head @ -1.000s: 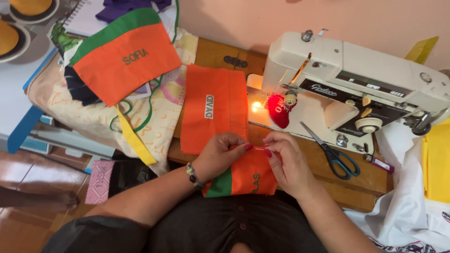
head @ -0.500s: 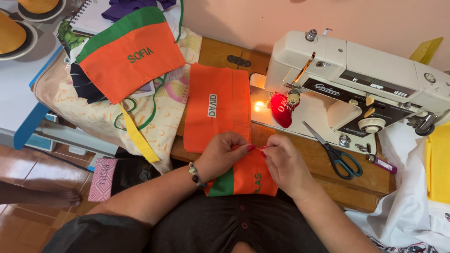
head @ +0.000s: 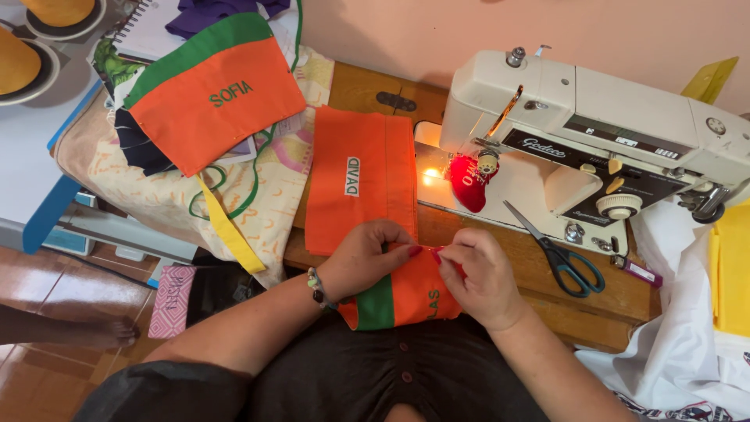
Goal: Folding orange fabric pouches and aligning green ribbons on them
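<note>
Head view, the only one I have. My left hand (head: 366, 258) and right hand (head: 478, 273) meet over an orange cloth piece with a green band (head: 406, 297), which lies at the near edge of the wooden table (head: 539, 273) and partly over my lap. Both hands are closed in a pinch: thumb and fingertips of each nip the top edge of the cloth, the two pinches almost touching. I cannot tell whether a pin, needle or thread sits between the fingers; it is too small to make out.

A second, flat orange panel (head: 359, 180) lies just beyond my hands, touching the piece I hold. Further left, an orange pouch with a green top (head: 215, 94) rests on a patterned cushion (head: 156, 195), well apart from the work. The white sewing machine (head: 594, 117) stands to the right, its lamp lit, with a red pincushion (head: 469, 181) under the needle arm. Blue-handled scissors (head: 558, 254) lie on the table just beside my right hand.

Judgement on handling: the cloth is limp, so the edge should be kept taut between the two pinches, fingertips close together, and the rest left supported on the table rather than hanging. The scissors' points are near enough to the right wrist to warrant care.
</note>
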